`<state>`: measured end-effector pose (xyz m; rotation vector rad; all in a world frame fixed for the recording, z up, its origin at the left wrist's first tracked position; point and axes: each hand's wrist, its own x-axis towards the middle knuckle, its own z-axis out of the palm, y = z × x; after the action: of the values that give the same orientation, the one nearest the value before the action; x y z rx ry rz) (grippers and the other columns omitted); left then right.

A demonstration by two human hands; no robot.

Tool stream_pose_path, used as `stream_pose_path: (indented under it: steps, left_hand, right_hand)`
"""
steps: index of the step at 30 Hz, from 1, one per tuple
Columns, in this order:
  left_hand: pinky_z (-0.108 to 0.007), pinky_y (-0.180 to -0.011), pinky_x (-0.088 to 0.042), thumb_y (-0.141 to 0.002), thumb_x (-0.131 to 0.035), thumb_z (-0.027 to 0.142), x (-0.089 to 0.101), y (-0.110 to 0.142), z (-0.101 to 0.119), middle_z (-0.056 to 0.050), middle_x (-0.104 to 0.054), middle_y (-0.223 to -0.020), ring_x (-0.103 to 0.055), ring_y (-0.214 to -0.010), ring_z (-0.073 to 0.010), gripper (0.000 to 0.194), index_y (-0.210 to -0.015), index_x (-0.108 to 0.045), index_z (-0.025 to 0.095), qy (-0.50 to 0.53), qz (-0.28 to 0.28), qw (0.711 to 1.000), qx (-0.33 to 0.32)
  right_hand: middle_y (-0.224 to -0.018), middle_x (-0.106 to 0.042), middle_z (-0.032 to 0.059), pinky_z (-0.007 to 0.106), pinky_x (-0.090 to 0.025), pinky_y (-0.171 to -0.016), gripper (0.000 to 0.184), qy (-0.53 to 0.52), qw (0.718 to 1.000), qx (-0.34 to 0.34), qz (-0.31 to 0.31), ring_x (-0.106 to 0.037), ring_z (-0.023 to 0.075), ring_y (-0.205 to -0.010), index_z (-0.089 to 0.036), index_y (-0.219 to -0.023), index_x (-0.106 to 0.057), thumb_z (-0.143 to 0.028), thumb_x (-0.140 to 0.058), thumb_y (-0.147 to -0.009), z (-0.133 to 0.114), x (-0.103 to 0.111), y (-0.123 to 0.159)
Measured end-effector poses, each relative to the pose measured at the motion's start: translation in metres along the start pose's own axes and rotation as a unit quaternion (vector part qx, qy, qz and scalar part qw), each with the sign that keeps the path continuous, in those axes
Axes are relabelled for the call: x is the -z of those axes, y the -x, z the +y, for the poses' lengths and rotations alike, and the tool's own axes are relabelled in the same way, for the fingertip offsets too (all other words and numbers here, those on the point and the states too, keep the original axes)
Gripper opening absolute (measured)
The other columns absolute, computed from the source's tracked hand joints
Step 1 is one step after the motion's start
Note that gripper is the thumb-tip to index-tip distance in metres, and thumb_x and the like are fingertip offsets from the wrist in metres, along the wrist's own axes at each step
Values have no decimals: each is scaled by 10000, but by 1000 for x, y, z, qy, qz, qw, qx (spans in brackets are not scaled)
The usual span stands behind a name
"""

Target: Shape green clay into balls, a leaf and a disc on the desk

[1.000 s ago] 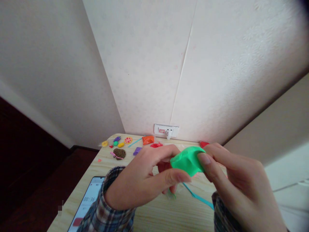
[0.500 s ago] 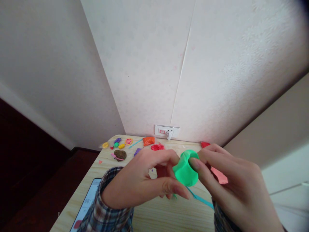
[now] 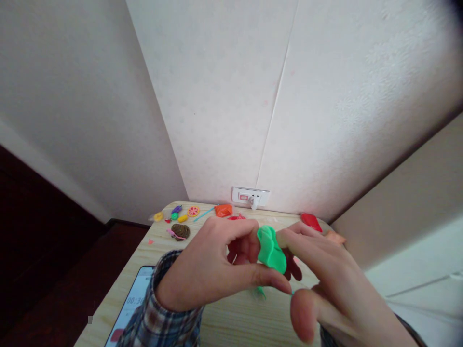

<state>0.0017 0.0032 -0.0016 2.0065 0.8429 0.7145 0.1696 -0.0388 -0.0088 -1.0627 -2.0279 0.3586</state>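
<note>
A bright green piece of modelling clay (image 3: pixel 272 250), thin and folded with a wavy rim, is held above the table. My left hand (image 3: pixel 217 265) has it between the curled fingers and the thumb, which lies along its lower side. On the other side, my right hand (image 3: pixel 325 274) rests its index finger against the clay's edge. The right thumb stands well apart, pointing toward me, and the other fingers are spread behind the clay. Under the hands lies a small green scrap (image 3: pixel 260 292) on the table.
On the light wooden table (image 3: pixel 227 318) lie a phone (image 3: pixel 132 299) showing a timer, a brown coiled clay piece (image 3: pixel 180 232), small fruit shapes (image 3: pixel 183 218), an orange packet (image 3: pixel 223 210) and a red packet (image 3: pixel 311 222). A wall socket (image 3: pixel 250 196) with a plug is behind.
The green clay has shifted left and turned, its hollow no longer facing me. My right thumb has come out of the hollow and swung down, away from the clay.
</note>
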Motion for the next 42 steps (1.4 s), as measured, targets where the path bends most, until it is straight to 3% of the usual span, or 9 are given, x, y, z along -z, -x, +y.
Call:
stream_pose_path:
  steps: [4,11,16,22,27,29,35,39,42]
  left_hand:
    - [-189,-452,-250,-711,-683,497,-1,0,0,74,-385,-494,-349,-482,-60,411,-574,-510,151,-42,14,999,-32]
    - [-219,-461,-238,-797,-618,407,-7,3,5,58,-452,-500,-399,-463,-75,358,-576,-469,168,-171,37,983,-53]
    - [-232,-458,-247,-844,-548,326,-11,7,3,55,-472,-495,-415,-439,-88,296,-606,-444,184,-242,73,963,-96]
    - [-254,-446,-300,-851,-543,403,-23,5,6,26,-546,-577,-480,-484,-118,255,-730,-516,181,-311,174,925,-132]
    - [-279,-592,-468,-822,-590,361,-28,1,11,-57,-655,-873,-597,-737,-167,207,-877,-539,168,-280,235,915,-167]
    - [-280,-633,-497,-813,-612,328,-28,0,12,-80,-664,-968,-615,-812,-176,216,-934,-540,165,-262,232,918,-187]
    - [-291,-896,-509,-836,-595,258,-25,1,8,-115,-664,-1107,-609,-1031,-188,346,-1136,-514,105,-230,205,922,-234]
    - [-249,-980,-459,-848,-594,266,-25,0,7,-110,-679,-1106,-602,-1072,-167,320,-1113,-557,90,-219,197,920,-260]
    - [-231,-991,-443,-839,-610,307,-26,-1,7,-105,-693,-1069,-616,-1044,-161,302,-1046,-587,87,-201,184,920,-282]
  right_hand:
    - [-528,-473,-40,234,-308,-428,570,-4,1000,13,-9,-399,105,-467,-222,-607,-522,-777,-409,-667,2,-1,-2]
    - [-548,-517,-26,231,-362,-502,580,24,999,25,13,-470,98,-492,-198,-602,-455,-695,-255,-824,4,-6,-1]
    - [-548,-546,-29,226,-396,-530,368,55,998,4,10,-502,101,-517,-197,-628,-491,-396,-435,-932,-6,-6,-3]
    - [-659,-626,22,227,-440,-479,335,-23,993,-95,62,-566,148,-582,-207,-727,-618,-436,-450,-903,-7,-5,0]
    - [-544,-576,-23,169,-418,-417,325,-103,980,-140,94,-551,106,-500,-204,-622,-597,-397,-526,-874,-3,-3,5]
    - [-514,-562,-38,153,-397,-388,338,-146,975,-138,93,-529,90,-463,-204,-606,-586,-382,-517,-886,-3,-2,4]
    - [-538,-611,-39,146,-470,-433,353,-171,974,-115,96,-576,88,-469,-213,-703,-641,-363,-427,-940,-5,-4,0]
    - [-497,-590,-37,149,-482,-442,436,-142,980,-87,105,-562,86,-453,-227,-689,-641,-407,-354,-963,-7,-6,7]
    - [-636,-665,-7,185,-539,-551,440,-86,983,-100,129,-633,120,-597,-244,-722,-657,-474,-355,-944,-5,-8,19]
